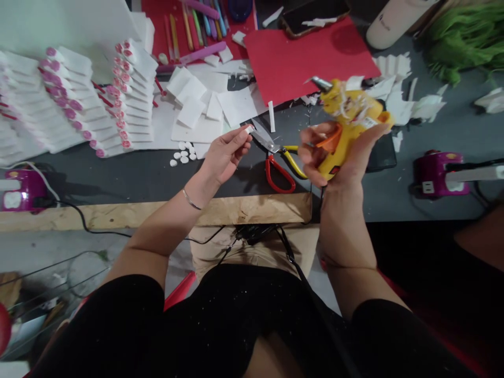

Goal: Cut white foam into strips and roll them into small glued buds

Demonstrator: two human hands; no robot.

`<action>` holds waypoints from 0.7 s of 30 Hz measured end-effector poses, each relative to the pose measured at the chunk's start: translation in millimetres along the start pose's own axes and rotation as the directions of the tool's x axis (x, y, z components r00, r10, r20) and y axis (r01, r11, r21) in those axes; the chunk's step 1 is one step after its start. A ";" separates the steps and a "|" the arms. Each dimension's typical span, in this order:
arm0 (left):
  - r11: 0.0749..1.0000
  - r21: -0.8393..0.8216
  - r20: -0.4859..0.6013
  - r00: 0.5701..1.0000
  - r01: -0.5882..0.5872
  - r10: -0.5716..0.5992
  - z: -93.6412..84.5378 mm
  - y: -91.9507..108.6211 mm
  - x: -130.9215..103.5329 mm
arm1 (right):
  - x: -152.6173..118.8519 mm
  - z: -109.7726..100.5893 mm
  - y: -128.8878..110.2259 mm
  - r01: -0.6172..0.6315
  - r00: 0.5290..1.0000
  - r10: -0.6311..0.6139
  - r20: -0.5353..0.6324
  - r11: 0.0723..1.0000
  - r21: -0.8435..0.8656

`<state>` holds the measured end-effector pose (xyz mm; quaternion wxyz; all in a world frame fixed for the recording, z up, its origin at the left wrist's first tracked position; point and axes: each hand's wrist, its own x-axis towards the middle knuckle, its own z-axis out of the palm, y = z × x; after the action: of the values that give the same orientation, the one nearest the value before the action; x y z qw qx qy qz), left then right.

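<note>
A small white piece [249, 129] is pinched between the thumb and fingers of my left hand [228, 152], beside the tips of open scissors [280, 157] with one red and one yellow handle. My right hand [342, 152] is wrapped round a yellow glue gun [356, 107] with an orange trigger. Its metal nozzle points up and left, away from my left hand. Strands of dried glue hang on the gun's body. White paper pieces [191, 107] and small white discs [184, 153] lie left of my left hand.
Rows of white pieces with pink tips [126, 100] stand at left. Behind are red sheets [303, 58], markers [197, 26], a phone [311, 18] and a bottle [397, 21]. Purple devices [439, 173] sit at both sides; green fibres [468, 39] lie back right. A neighbour's arm shows at right.
</note>
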<state>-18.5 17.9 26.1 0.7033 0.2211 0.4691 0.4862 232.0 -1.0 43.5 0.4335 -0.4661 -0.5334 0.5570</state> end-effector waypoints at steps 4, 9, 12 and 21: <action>0.999 -0.017 -0.022 0.999 0.038 -0.038 1.9 1.2 -1.9 | -6.6 1.6 -10.8 -0.042 0.999 0.044 -0.021 0.996 0.074; 0.999 -0.020 0.005 0.999 0.044 -0.044 1.6 -0.1 -2.4 | -19.4 34.8 -13.8 -0.048 0.997 0.031 0.075 0.969 0.242; 0.999 -0.027 0.019 0.999 0.044 -0.044 1.9 -0.2 -2.9 | -20.9 46.4 -10.6 -0.027 0.998 0.015 0.066 0.981 0.190; 0.999 -0.003 0.040 0.998 0.038 -0.038 2.0 0.9 -5.7 | -20.6 53.5 4.0 0.008 0.999 -0.008 0.042 1.000 -0.012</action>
<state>-17.7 13.4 30.3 0.7220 0.2206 0.4582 0.4691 183.5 -31.6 40.5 0.4216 -0.4548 -0.5478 0.5616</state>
